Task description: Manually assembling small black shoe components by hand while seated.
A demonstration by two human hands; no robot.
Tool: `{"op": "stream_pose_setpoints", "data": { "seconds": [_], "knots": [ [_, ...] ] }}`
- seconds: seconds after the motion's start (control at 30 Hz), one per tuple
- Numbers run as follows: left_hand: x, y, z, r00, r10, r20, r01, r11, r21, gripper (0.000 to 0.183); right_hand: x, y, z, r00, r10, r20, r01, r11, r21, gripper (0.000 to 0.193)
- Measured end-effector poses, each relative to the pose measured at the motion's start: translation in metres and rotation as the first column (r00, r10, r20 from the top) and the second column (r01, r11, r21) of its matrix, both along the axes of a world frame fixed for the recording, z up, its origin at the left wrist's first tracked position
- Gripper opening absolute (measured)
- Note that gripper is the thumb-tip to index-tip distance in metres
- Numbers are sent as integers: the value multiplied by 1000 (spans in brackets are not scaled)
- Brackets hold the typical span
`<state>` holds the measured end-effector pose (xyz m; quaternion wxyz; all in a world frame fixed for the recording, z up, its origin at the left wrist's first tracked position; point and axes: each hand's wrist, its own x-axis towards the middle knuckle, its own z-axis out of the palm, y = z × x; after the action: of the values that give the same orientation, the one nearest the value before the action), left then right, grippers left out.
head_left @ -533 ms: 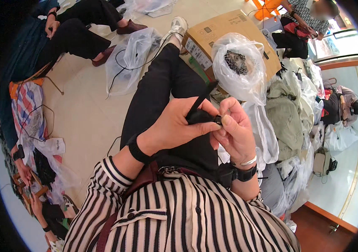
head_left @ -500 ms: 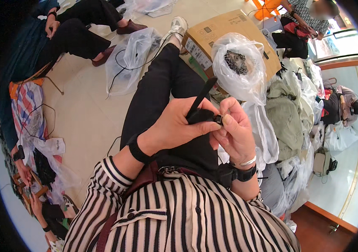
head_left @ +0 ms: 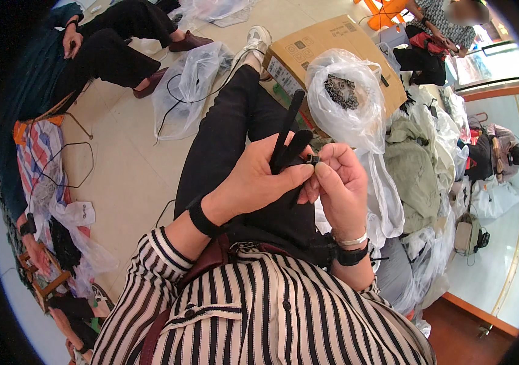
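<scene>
My left hand point(head_left: 252, 179) is closed around a folded black strap point(head_left: 290, 125), whose two ends stick up above the fingers. At its thumb tip sits a small dark buckle point(head_left: 313, 159) with a bright edge. My right hand point(head_left: 343, 185) pinches this buckle from the other side, thumb against fingers. Both hands meet over my lap, fingertips almost touching. How the strap runs through the buckle is hidden by my fingers. Beyond the hands stands an open clear plastic bag point(head_left: 372, 125) holding many small dark metal pieces point(head_left: 341, 91).
A cardboard box point(head_left: 290, 48) stands behind the plastic bag. Cloth and plastic bags are heaped at my right, with an olive cloth point(head_left: 411, 158) among them. Another clear bag point(head_left: 180, 103) and a black cord lie on the floor. Other people sit at left and far right.
The strap ends stand more upright and farther apart. The buckle has shifted slightly up and left, and my right fingers have come along with it.
</scene>
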<state>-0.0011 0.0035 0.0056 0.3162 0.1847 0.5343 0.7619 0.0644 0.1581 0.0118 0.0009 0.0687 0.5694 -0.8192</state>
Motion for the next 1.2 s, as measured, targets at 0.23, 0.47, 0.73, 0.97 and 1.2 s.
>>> {"op": "stream_pose_setpoints", "data": {
  "seconds": [0.23, 0.47, 0.73, 0.97, 1.2],
  "knots": [
    [-3, -2, -11, 921, 101, -377, -185, 963, -195, 14, -4, -1, -3, 995, -16, -95, 57, 889, 454, 20],
    [-2, -3, -8, 927, -36, -374, -66, 964, -257, 16, -4, 12, 6, 988, 134, 76, -154, 865, 478, 17],
    [5, 10, -20, 870, 155, -469, -264, 948, -177, 14, -8, -11, -14, 964, -175, 198, 218, 950, -222, 7],
    [2, 12, -21, 922, 213, -322, -266, 955, -131, 13, -7, -12, -21, 907, -182, -379, 405, 620, 672, 7],
    [-3, 10, -26, 975, 174, -138, -189, 976, -111, 24, -6, -19, -22, 903, -359, -235, 422, 843, 333, 12]
  ]
}}
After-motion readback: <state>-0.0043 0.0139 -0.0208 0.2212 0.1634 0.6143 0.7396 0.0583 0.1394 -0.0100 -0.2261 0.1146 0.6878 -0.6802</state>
